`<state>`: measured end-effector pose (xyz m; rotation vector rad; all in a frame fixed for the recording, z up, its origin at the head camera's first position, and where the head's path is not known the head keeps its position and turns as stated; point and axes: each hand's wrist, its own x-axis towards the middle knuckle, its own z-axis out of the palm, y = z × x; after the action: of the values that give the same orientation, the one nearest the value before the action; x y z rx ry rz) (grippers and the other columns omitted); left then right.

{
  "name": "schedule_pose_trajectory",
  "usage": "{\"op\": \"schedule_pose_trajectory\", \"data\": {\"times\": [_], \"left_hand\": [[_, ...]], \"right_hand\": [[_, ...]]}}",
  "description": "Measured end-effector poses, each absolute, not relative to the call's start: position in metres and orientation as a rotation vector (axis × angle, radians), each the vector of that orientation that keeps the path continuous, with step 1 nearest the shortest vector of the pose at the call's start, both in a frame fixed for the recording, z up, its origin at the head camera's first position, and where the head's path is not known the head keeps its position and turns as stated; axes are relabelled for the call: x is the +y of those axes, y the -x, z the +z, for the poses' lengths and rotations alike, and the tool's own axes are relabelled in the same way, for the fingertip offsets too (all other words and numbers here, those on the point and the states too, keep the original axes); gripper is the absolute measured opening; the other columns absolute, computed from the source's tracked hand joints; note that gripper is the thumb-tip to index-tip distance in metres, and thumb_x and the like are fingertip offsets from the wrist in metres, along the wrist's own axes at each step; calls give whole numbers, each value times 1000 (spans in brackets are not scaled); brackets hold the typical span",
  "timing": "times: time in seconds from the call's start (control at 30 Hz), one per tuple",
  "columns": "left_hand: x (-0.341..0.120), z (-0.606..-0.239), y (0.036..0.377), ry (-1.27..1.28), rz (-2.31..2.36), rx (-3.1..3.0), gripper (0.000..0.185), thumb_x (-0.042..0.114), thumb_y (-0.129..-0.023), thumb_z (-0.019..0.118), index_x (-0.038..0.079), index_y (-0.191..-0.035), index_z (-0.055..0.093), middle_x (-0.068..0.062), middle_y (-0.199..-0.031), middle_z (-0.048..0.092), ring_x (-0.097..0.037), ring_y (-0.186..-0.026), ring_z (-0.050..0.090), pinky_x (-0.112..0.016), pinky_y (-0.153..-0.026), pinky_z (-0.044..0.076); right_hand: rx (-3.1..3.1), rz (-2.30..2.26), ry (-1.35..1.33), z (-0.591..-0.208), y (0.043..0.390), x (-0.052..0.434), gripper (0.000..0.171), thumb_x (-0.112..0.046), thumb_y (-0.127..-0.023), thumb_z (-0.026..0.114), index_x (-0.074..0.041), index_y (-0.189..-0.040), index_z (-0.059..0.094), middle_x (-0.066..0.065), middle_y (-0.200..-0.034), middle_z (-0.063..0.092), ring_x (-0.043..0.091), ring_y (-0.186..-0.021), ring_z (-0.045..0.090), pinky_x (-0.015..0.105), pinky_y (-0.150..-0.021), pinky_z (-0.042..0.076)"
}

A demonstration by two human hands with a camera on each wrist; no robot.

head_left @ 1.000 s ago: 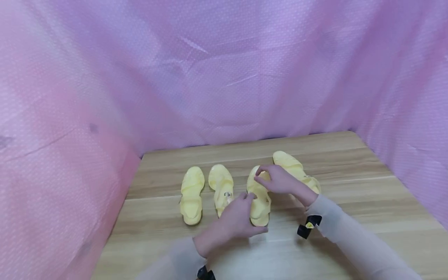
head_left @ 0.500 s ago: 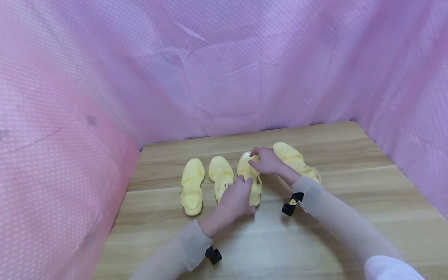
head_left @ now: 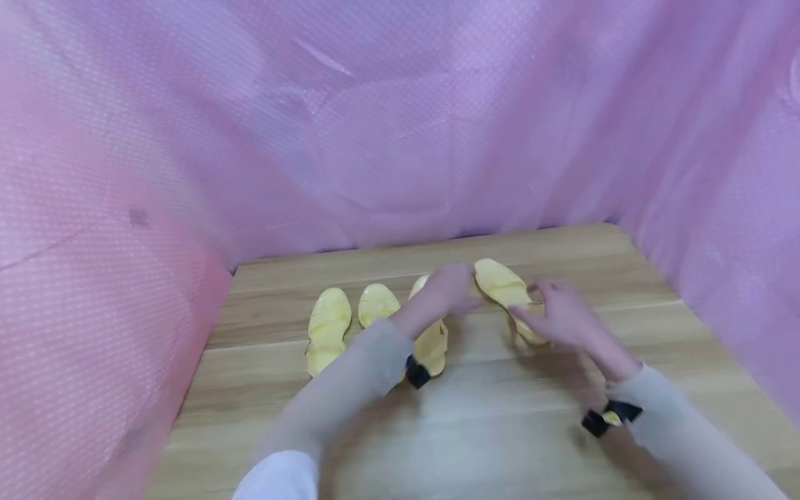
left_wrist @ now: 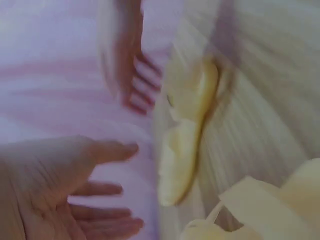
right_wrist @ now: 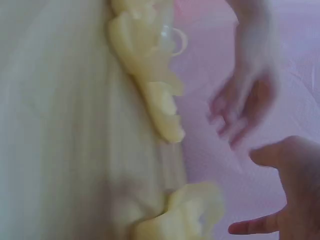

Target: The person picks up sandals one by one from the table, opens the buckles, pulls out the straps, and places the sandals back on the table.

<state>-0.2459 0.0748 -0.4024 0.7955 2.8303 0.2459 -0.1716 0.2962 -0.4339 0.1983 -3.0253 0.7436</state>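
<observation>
Pale yellow jelly sandals lie on the wooden table. My left hand (head_left: 451, 290) is over the third sandal (head_left: 431, 347) from the left, its forearm hiding parts of the row. In the left wrist view, its fingers (left_wrist: 107, 212) are straight and hold nothing. My right hand (head_left: 562, 316) spreads thumb and fingers around the rear part of the rightmost sandal (head_left: 500, 281), which lies at a slant; whether it touches the strap cannot be told. The right wrist view shows that sandal (right_wrist: 185, 215) below the right hand (right_wrist: 300, 185), with a gap between them.
Two more yellow sandals, the leftmost (head_left: 328, 326) and its neighbour (head_left: 377, 304), lie on the left. Pink bubble-wrap sheeting (head_left: 400, 139) hangs behind and at both sides of the wooden table (head_left: 500, 430).
The third sandal slid leftward, closer to the second. Both hands then left it: the left hand moved up and right, and the right hand moved right to the rightmost sandal.
</observation>
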Motion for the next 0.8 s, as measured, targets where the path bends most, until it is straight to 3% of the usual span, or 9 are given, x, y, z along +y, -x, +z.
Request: {"op": "schedule_pose_trajectory", "data": {"times": [0.07, 0.17, 0.33, 0.43, 0.5, 0.57, 0.63, 0.7, 0.8], "left_hand": [[100, -418, 263, -821, 233, 2794, 66, 51, -97, 74, 8, -146, 60, -8, -142, 68, -25, -131, 65, -34, -110, 54], [131, -445, 276, -832, 118, 2759, 72, 54, -100, 68, 8, -154, 52, -6, -152, 61, -23, -141, 58, -30, -118, 47], [151, -472, 282, -797, 106, 2756, 49, 40, -99, 72, 6, -133, 66, -6, -143, 65, -16, -128, 63, -22, -111, 49], [145, -472, 282, -764, 199, 2774, 37, 35, -93, 77, 5, -114, 70, -7, -133, 67, -14, -110, 64, -21, -100, 54], [136, -467, 281, -763, 298, 2761, 29, 32, -92, 79, 7, -96, 66, -6, -120, 66, -12, -88, 59, -20, -81, 54], [121, -460, 278, -754, 380, 2737, 31, 29, -91, 78, 10, -80, 56, -5, -106, 61, -11, -71, 48, -20, -63, 46], [106, -452, 271, -752, 439, 2710, 38, 25, -90, 78, 11, -73, 48, -5, -100, 57, -11, -65, 38, -21, -56, 36], [94, -447, 263, -755, 440, 2705, 28, 25, -91, 77, 8, -78, 59, -5, -106, 62, -10, -71, 51, -20, -60, 43], [84, -444, 249, -822, 391, 2710, 29, 27, -92, 76, 3, -109, 76, -7, -129, 71, -17, -109, 69, -24, -87, 58]], "right_hand": [[-3075, 699, -165, -449, 153, 306, 88, -62, -95, 71, 6, -147, 51, 42, -136, 59, 58, -122, 60, 71, -97, 52], [-3031, 721, -162, -475, 135, 314, 90, -49, -86, 85, 6, -146, 48, 41, -129, 63, 55, -113, 65, 68, -90, 55], [-2899, 789, -186, -499, 133, 318, 74, -17, -73, 91, 5, -133, 53, 28, -108, 71, 36, -89, 67, 50, -75, 55], [-2878, 806, -198, -500, 135, 318, 73, -14, -68, 92, 1, -130, 57, 24, -105, 72, 30, -84, 65, 43, -71, 52], [-2869, 814, -228, -496, 134, 316, 72, -15, -67, 93, 0, -129, 58, 24, -109, 73, 29, -86, 65, 42, -71, 52], [-2855, 822, -267, -489, 131, 308, 71, -16, -67, 94, -2, -128, 60, 23, -112, 74, 27, -87, 66, 41, -72, 53], [-2838, 829, -323, -481, 127, 299, 68, -17, -67, 95, -3, -124, 60, 21, -110, 74, 25, -86, 65, 39, -72, 53], [-2833, 824, -374, -475, 120, 291, 65, -21, -68, 95, -4, -119, 60, 17, -104, 74, 21, -82, 63, 35, -69, 51], [-2856, 813, -411, -471, 108, 280, 63, -25, -67, 96, -6, -115, 59, 9, -95, 69, 17, -79, 57, 30, -65, 47]]}}
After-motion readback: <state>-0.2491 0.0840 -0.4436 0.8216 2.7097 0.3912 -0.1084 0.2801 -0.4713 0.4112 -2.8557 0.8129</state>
